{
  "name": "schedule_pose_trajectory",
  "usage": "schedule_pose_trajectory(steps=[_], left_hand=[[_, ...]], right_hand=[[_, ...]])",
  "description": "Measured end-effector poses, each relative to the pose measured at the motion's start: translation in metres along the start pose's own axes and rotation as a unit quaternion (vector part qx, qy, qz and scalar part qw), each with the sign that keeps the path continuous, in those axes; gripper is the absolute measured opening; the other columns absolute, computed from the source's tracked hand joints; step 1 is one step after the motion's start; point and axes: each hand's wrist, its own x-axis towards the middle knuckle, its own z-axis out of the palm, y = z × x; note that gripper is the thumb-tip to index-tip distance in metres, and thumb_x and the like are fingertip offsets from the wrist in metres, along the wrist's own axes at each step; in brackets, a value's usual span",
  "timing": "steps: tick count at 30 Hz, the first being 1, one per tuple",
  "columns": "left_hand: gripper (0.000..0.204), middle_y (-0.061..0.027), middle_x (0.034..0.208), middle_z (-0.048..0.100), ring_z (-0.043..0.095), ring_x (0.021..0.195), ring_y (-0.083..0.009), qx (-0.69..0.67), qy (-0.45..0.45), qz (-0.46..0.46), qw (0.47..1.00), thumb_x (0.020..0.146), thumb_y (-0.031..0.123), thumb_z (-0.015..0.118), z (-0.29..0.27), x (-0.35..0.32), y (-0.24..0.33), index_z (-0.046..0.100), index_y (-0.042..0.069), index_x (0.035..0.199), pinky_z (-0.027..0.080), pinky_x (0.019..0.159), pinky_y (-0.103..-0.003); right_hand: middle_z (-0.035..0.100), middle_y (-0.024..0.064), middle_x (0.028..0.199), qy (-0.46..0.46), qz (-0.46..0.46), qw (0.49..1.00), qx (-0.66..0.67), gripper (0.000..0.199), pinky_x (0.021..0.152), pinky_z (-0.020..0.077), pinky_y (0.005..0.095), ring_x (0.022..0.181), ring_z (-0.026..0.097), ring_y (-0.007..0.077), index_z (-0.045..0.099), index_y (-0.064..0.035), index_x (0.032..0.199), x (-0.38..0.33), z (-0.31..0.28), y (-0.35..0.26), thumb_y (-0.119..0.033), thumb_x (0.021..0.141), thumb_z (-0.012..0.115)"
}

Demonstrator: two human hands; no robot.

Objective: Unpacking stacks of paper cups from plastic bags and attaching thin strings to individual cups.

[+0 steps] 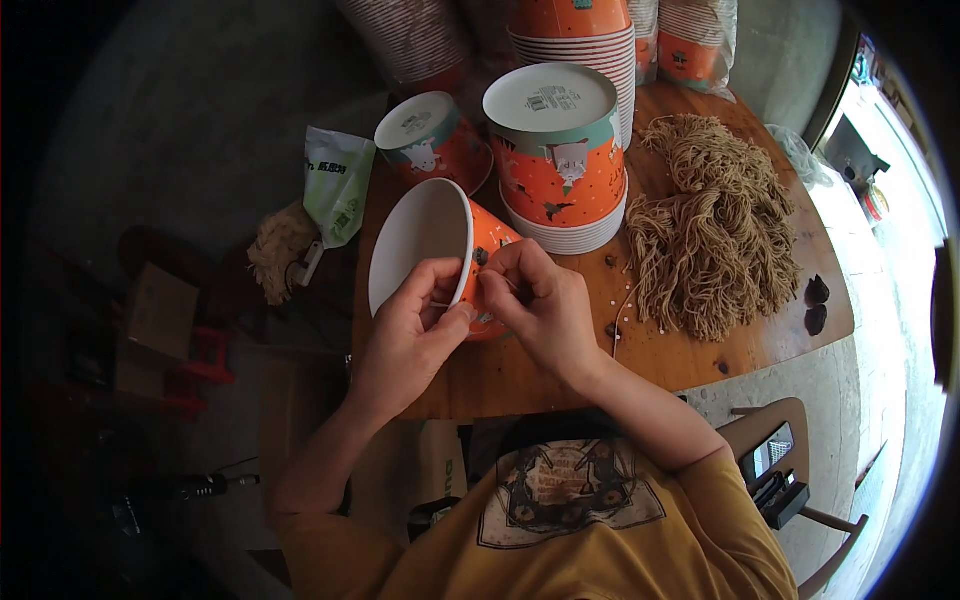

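An orange paper bucket (412, 240) with a white inside lies tilted at the table's near left, its mouth turned left. My left hand (412, 340) grips its rim, fingers inside and thumb outside. Against its printed outer wall, my right hand (540, 305) is closed in a pinch. What sits between those fingertips is too small to make out. A thin light cord (622, 318) lies on the table right of my right wrist. Farther right is a large heap of tan string (715, 230).
Upside-down orange buckets stand behind: a short one (415, 120) and a taller stack (555, 150). More nested buckets (585, 50) rise at the back. A white-green pouch (338, 185) is at the left. Dark sunglasses (817, 305) lie near the wooden table's (690, 365) right edge.
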Motion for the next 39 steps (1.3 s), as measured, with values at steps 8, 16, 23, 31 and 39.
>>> schedule_pose_trajectory(steps=[8,16,23,31,39], left_hand=[[0.019,-0.0026,0.097,0.060,0.054,0.089,-0.0052,0.065,-0.029,0.049,0.996,0.096,0.007,0.047,0.008,0.009,0.000,0.053,-0.001,0.113,0.045,0.080,-0.021],[0.011,-0.0078,0.085,0.060,0.058,0.080,-0.0127,0.110,-0.063,0.078,0.989,0.096,0.010,0.050,0.031,0.040,-0.023,0.050,0.000,0.098,0.047,0.073,-0.029],[0.008,-0.0144,0.084,0.057,0.060,0.078,-0.0246,0.285,-0.049,0.161,0.944,0.096,0.010,0.046,0.043,0.045,-0.012,0.044,0.002,0.097,0.047,0.070,-0.037],[0.010,-0.0030,0.084,0.054,0.051,0.072,-0.0085,0.041,-0.081,0.111,0.990,0.100,0.012,0.037,0.043,0.049,-0.002,0.043,0.006,0.096,0.044,0.064,-0.023],[0.013,0.0016,0.071,0.048,0.044,0.062,-0.0043,-0.002,-0.120,0.037,0.992,0.101,0.020,0.041,0.059,0.057,0.008,0.044,0.007,0.100,0.039,0.059,-0.019]], right_hand=[[0.061,0.0100,0.069,0.001,-0.120,0.970,-0.212,0.014,0.054,0.0492,0.0334,0.060,0.062,0.0263,0.052,-0.0038,0.086,-0.004,-0.028,-0.012,-0.010,0.084,0.065],[0.062,0.0110,0.070,-0.029,-0.064,0.943,-0.326,0.013,0.054,0.0487,0.0379,0.065,0.063,0.0304,0.053,-0.0068,0.088,-0.014,-0.056,-0.016,-0.015,0.085,0.064],[0.061,0.0113,0.067,-0.054,-0.004,0.962,-0.268,0.021,0.052,0.0478,0.0401,0.062,0.062,0.0303,0.050,-0.0054,0.095,-0.016,-0.076,-0.014,-0.020,0.087,0.062],[0.057,0.0040,0.066,-0.053,0.087,0.992,-0.072,0.021,0.054,0.0436,0.0264,0.057,0.054,0.0100,0.052,-0.0046,0.105,-0.007,-0.098,-0.013,-0.017,0.090,0.060],[0.054,-0.0031,0.081,-0.215,0.168,0.956,0.107,0.015,0.060,0.0417,0.0185,0.067,0.051,0.0028,0.053,-0.0045,0.101,0.017,-0.121,-0.038,-0.012,0.091,0.060]])
